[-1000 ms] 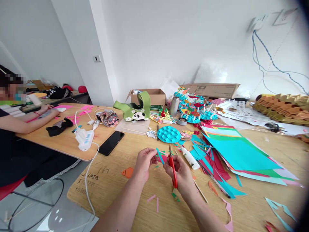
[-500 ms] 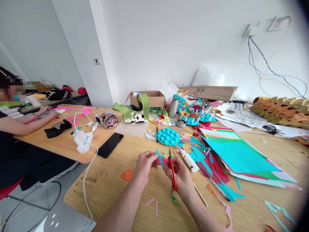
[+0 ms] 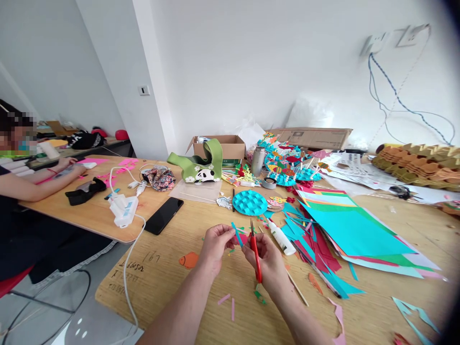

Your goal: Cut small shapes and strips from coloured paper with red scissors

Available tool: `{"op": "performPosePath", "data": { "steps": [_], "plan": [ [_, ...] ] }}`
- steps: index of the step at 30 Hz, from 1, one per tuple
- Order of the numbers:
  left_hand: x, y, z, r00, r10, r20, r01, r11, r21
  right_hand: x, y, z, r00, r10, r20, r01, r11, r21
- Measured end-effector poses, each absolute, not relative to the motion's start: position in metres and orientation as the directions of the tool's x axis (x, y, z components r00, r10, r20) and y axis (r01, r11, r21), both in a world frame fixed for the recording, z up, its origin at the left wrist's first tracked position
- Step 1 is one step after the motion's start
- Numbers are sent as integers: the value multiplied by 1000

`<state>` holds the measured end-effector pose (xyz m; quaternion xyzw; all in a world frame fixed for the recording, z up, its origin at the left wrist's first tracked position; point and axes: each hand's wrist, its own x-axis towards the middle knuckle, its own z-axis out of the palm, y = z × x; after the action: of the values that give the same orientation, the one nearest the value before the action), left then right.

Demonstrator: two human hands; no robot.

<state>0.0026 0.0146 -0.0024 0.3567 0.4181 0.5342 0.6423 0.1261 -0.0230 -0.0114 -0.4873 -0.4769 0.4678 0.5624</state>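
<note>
- Head view: left hand (image 3: 216,245) and right hand (image 3: 269,256) are seemingly positioning a blue paper strip (image 3: 237,234) above the bench (image 3: 373,311); next move's probably calling for steady grip.
- Strip is sitting at left fingers, which are pinching narrowly; near end's reaching right fingers.
- Right fingers are holding red scissors (image 3: 258,261), maybe strip too.

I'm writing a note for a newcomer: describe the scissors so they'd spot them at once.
On the wooden table, find the round turquoise piece. Nearer the camera, the right hand holds the scissors, dark blades pointing forward. Their red handles set them apart from the white bottle to their right.
</note>
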Motion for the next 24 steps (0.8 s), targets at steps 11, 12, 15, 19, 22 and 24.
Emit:
{"op": "performPosePath", "data": {
  "steps": [11, 12, 15, 19, 22, 24],
  "plan": [
    [-3, 16, 1, 171, 964, -204, -525, 264, 809, 127, -28, 5, 21, 995, -101, -177, -96, -980],
    [-4, 16, 1, 186, 961, -207, -533, 276, 800, 127, -28, 5, -4, 992, -124, -177, -123, -977],
    [-4, 16, 1, 189, 958, -218, -527, 286, 800, 125, -30, 5, -107, 979, -174, -158, -189, -969],
    [-3, 16, 0, 135, 971, -195, -487, 236, 841, 122, -33, 7, -186, 966, -179, -134, -206, -969],
    [-3, 15, 0, 108, 977, -185, -452, 214, 866, 122, -36, 9, -184, 967, -176, -145, -204, -968],
    [-3, 14, 2, 104, 976, -193, -431, 219, 875, 122, -36, 11, -184, 967, -176, -158, -206, -966]
  ]
}}
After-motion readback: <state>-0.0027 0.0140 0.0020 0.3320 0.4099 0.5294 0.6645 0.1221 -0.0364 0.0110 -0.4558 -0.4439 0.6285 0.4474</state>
